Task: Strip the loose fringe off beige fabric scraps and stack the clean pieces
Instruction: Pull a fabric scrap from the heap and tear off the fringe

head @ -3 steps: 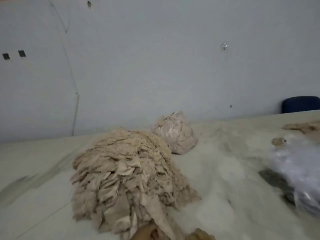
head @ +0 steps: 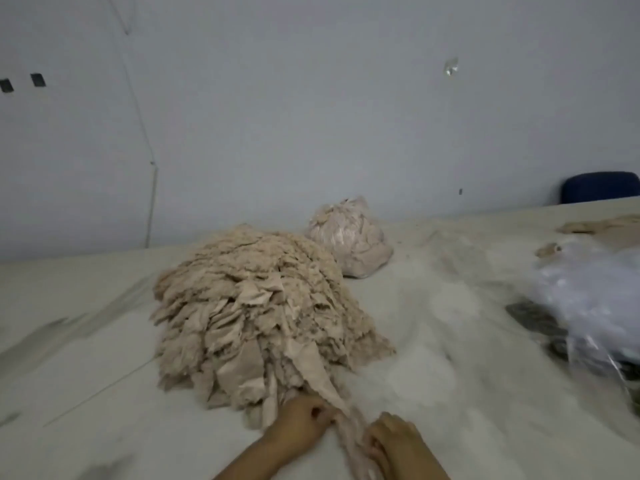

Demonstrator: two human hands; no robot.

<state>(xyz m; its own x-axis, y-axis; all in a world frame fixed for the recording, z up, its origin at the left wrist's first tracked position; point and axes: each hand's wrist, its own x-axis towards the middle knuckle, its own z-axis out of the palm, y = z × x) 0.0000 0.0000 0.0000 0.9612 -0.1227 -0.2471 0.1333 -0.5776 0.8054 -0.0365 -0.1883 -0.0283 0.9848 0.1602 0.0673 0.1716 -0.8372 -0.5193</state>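
A big heap of beige fabric scraps (head: pixel 256 317) lies on the pale table (head: pixel 450 341), its frayed edges sticking out all round. At the heap's near edge one beige scrap (head: pixel 349 431) runs down between my hands. My left hand (head: pixel 304 422) pinches its upper part with curled fingers. My right hand (head: pixel 391 441) grips the lower, bunched end with its fingers curled around it. Both forearms come in from the bottom edge.
A smaller pinkish bundle of fabric (head: pixel 349 237) sits behind the heap near the wall. Crumpled clear plastic (head: pixel 595 299) over dark items lies at the right, with a few loose beige pieces (head: pixel 599 225) beyond it. A blue chair back (head: pixel 601 187) shows past the table's far edge.
The view has tipped downward, so both hands and forearms now show fully at the bottom. The heap looks unmoved.
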